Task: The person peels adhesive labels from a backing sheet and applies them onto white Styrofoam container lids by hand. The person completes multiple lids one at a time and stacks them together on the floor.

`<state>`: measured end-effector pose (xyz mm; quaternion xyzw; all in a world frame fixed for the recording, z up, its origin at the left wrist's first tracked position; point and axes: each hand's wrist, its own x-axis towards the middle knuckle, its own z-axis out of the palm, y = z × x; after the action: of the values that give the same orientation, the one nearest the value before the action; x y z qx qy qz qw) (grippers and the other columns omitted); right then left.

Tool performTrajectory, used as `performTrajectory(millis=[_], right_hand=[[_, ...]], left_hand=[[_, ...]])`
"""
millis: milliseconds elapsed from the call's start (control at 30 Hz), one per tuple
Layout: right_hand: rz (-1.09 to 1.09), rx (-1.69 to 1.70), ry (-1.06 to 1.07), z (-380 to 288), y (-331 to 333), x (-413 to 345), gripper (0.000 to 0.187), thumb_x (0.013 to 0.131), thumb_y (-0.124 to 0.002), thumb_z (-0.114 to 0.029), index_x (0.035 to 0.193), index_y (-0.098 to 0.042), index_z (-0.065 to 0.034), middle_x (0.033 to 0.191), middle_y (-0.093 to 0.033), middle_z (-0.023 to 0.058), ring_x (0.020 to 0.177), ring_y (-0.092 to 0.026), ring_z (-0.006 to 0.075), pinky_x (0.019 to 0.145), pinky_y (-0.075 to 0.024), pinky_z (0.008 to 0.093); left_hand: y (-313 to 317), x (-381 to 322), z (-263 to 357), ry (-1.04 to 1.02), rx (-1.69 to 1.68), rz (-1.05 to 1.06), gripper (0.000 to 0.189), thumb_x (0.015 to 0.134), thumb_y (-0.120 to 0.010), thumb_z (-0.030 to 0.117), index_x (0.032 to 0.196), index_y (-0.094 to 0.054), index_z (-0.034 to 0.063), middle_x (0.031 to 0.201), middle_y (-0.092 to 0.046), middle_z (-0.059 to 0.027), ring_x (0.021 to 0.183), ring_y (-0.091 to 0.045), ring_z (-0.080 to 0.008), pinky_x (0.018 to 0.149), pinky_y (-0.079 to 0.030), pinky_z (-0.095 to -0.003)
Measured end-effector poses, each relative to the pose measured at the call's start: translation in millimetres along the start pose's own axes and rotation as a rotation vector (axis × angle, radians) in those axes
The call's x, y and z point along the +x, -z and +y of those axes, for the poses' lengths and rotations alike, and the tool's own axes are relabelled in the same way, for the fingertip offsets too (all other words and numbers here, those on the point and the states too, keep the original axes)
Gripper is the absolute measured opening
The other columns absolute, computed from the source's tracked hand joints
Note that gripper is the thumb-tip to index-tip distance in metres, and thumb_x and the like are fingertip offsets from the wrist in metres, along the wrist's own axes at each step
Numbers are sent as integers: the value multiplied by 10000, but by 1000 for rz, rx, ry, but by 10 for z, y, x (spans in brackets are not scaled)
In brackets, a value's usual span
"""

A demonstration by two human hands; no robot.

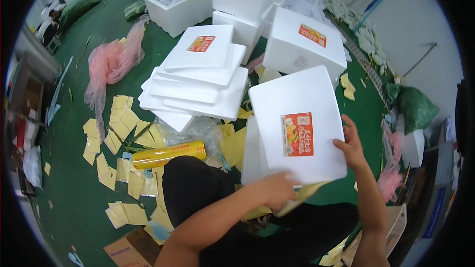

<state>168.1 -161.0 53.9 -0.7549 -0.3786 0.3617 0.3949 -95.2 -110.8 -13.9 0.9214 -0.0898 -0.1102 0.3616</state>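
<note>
A white foam lid (272,98) with a red printed fruit label (299,134) is tilted up over my lap. My right hand (350,144) grips its right edge, thumb on the upper face and fingers around the side. Near the lower left edge is my left hand (276,191), blurred and partly curled. A yellow paper sheet (306,195) sticks out beside it, below the lid. Whether the left hand holds this sheet is unclear. Another white foam piece (252,152) shows behind the lid's left side.
Stacked foam lids (200,92) lie ahead, the top one labelled. Beyond stand foam boxes (239,0), an open box (178,11) and a labelled box (304,44). Yellow paper sheets (122,118), a yellow film roll (169,154) and pink netting (111,61) lie on the green floor (74,200).
</note>
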Motion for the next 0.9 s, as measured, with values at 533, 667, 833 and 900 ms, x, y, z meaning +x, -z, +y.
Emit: performTrajectory(millis=[533,667,833,900], right_hand=[[-284,-241,106,-1522,-1131,1188,551,955,-546,-397,1382,-413,-76,1236,-567,118,1093,-568,213,893,-468,362],[108,98,17,-1144,-112,213,484,997,-385,-495,1211,-558,-97,930,-633,54,878,-620,148,765,-484,317],[38,670,-220,-574,-626,-1079,544,971,-519,-358,1385,-356,-44,1047,-599,47,897,-624,179,816,-512,334],[66,590,67,-632,-937,-1293,582,910,-616,-122,1402,-324,-16,1101,-600,90,966,-627,171,843,-529,320]], left_hand=[[946,-1066,245,-108,-567,266,467,721,-600,23,1184,-539,20,1028,-637,-216,980,-609,-375,819,-492,-414],[827,-1009,89,100,-919,945,490,805,-644,-6,1263,-469,3,1111,-629,-112,983,-619,-185,839,-496,-312],[842,-710,317,97,-1297,1101,502,835,-669,-9,1274,-426,-21,1147,-611,-117,1013,-607,-162,862,-508,-305],[785,-546,388,178,-1256,993,492,831,-692,15,1254,-443,-20,1143,-615,-114,1024,-608,-166,867,-510,-314]])
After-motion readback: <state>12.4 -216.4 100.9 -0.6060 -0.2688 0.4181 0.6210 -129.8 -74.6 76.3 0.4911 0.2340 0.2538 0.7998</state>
